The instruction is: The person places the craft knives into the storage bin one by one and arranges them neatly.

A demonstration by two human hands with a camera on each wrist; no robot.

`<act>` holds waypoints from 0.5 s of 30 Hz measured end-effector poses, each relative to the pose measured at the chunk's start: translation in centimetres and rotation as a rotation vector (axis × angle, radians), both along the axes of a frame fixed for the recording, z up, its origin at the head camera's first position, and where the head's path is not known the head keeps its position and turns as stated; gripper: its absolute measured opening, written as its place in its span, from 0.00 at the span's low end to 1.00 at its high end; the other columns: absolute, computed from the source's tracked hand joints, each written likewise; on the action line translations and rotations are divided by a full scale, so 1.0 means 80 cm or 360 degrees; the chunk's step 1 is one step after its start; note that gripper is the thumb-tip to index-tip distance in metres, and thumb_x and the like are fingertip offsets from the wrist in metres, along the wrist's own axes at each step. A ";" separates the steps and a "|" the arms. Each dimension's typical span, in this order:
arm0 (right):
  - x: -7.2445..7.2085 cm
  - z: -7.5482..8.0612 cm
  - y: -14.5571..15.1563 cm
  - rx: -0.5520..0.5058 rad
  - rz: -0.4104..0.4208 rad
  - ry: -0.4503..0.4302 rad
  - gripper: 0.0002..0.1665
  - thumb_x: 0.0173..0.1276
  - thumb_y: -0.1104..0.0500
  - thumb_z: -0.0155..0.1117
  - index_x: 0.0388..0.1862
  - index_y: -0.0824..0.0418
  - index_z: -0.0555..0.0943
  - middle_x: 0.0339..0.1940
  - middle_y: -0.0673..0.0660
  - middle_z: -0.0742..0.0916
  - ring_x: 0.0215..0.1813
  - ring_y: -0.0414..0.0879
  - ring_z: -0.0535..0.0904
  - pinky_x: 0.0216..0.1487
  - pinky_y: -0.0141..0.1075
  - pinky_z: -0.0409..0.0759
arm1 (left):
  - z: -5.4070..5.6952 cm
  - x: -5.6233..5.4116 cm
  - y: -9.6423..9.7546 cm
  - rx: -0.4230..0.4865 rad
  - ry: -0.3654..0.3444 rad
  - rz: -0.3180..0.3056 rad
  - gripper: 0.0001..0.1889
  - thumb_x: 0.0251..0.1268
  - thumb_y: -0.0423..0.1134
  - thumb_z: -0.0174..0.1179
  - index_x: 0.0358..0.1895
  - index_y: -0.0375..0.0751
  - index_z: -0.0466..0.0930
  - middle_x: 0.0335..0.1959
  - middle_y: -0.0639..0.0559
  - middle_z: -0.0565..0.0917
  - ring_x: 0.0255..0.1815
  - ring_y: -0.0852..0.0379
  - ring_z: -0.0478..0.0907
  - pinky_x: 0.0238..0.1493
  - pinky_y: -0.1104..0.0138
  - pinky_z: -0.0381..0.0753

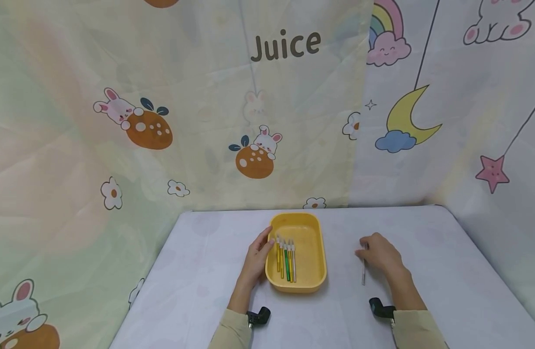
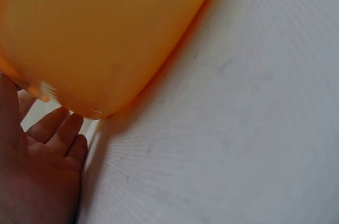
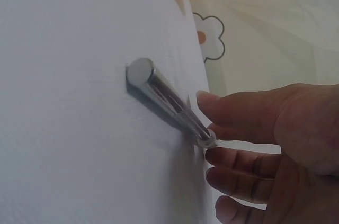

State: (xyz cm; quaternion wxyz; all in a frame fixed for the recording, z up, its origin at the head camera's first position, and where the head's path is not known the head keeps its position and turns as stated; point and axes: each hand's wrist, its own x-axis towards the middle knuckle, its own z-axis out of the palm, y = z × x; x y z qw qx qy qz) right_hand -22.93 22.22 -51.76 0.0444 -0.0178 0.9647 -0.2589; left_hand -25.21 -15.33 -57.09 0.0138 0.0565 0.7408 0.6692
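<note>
My left hand (image 1: 255, 259) holds the left side of a yellow tray (image 1: 318, 261), its thumb and forefinger at the rim. The tray's smooth wall (image 2: 106, 33) fills much of the left wrist view. Inside, along the left side, several slim craft knives (image 1: 287, 261) in gold, green and silver lie side by side, pale tips away from me. To the right of the tray, my right hand (image 1: 383, 254) bends its fingers around the far end of a silver craft knife (image 3: 167, 97). Its flat butt and knurled collar show in the right wrist view, low over the cloth; the fingers partly hide the tip.
A white cloth covers the table (image 1: 206, 271). Printed curtains (image 1: 184, 160) hang directly behind its back edge and along both sides. Black wrist cameras (image 1: 259, 316) sit on both forearms, close above the table.
</note>
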 end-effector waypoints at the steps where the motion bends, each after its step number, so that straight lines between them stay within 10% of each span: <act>1: 0.000 0.000 0.000 -0.0004 -0.0005 0.0006 0.26 0.67 0.58 0.73 0.58 0.74 0.83 0.56 0.76 0.85 0.46 0.59 0.82 0.45 0.54 0.84 | 0.000 0.000 0.000 0.0000 -0.0001 0.0001 0.26 0.80 0.50 0.57 0.77 0.63 0.69 0.81 0.60 0.65 0.85 0.54 0.56 0.84 0.53 0.55; 15: -0.002 -0.004 -0.008 -0.0164 -0.0161 0.0257 0.30 0.65 0.67 0.72 0.65 0.75 0.78 0.57 0.78 0.80 0.49 0.66 0.85 0.42 0.51 0.88 | 0.001 0.001 0.000 0.0003 0.0015 -0.0002 0.25 0.80 0.49 0.56 0.77 0.63 0.69 0.82 0.58 0.65 0.85 0.52 0.56 0.84 0.52 0.56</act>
